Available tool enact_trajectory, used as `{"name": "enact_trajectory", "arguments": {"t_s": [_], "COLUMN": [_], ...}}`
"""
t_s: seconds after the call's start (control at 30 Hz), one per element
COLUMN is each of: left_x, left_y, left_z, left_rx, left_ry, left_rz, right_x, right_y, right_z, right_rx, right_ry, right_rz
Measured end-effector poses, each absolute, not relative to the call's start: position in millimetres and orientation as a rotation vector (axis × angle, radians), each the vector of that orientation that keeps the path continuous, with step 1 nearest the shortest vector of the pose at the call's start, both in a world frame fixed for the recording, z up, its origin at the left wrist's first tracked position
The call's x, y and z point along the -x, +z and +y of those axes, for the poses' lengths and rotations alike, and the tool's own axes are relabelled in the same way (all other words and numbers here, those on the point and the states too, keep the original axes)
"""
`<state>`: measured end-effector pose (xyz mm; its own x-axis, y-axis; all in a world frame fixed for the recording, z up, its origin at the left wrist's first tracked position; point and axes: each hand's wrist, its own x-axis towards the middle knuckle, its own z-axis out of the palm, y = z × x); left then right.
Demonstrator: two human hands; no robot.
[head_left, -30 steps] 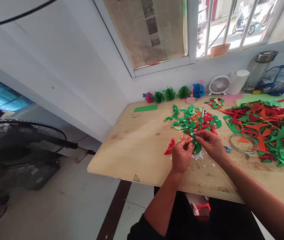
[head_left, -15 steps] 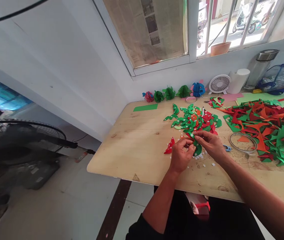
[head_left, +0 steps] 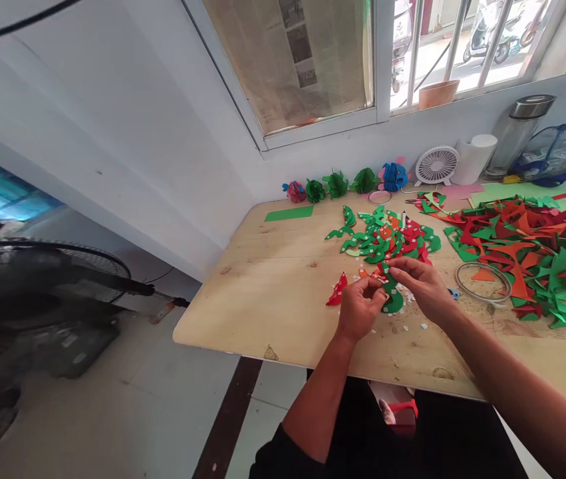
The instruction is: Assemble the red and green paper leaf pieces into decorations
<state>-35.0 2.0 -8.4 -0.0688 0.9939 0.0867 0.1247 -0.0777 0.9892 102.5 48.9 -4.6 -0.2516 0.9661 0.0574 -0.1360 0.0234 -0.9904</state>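
A curved green paper cutout [head_left: 392,299] with small white squares on it hangs between my two hands, low over the table. My right hand [head_left: 423,286] pinches its upper end between thumb and fingertips. On the left side, my left hand [head_left: 361,309] is closed in a pinch at the cutout's edge; its fingertips partly hide what they grip. A folded red paper cutout [head_left: 337,290] with white squares lies beside my left hand. Just beyond my hands is a pile of green and red cutouts [head_left: 378,239], also dotted with white squares.
Paper scraps [head_left: 527,246] heap on the right, near a tape roll [head_left: 483,282]. Along the wall stand folded paper figures [head_left: 336,185], a small white fan [head_left: 436,165] and a glass bottle [head_left: 512,136]. A green paper strip [head_left: 289,213] lies at the back left.
The green cutout has turned slightly and shows more of its face between my hands. Both hands stay almost in place, and the view has shifted a little.
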Motion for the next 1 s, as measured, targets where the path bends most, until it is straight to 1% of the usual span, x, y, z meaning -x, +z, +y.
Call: {"name": "enact_trajectory", "arguments": {"t_s": [0.27,0.6,0.83,1.0], "left_x": [33.2,31.4,32.2,32.3], "left_y": [-9.2,-10.7,-11.5,-11.2], "left_z": [5.7,7.3,5.9,5.9], "left_rx": [-1.113,-1.114,-1.134,-1.158], "left_ry": [1.292,1.244,1.233,1.232], "left_rz": [1.368,1.393,1.387,1.399], "right_x": [-101.5,-100.8,-100.8,-103.7], "right_y": [-6.0,-7.2,-6.1,-8.9], "right_z": [48.7,50.6,50.3,52.3], "right_rx": [0.905,0.915,0.919,0.910], "right_ry": [1.485,1.445,1.523,1.577], "right_rz": [-1.301,-1.327,-1.252,-1.297]}}
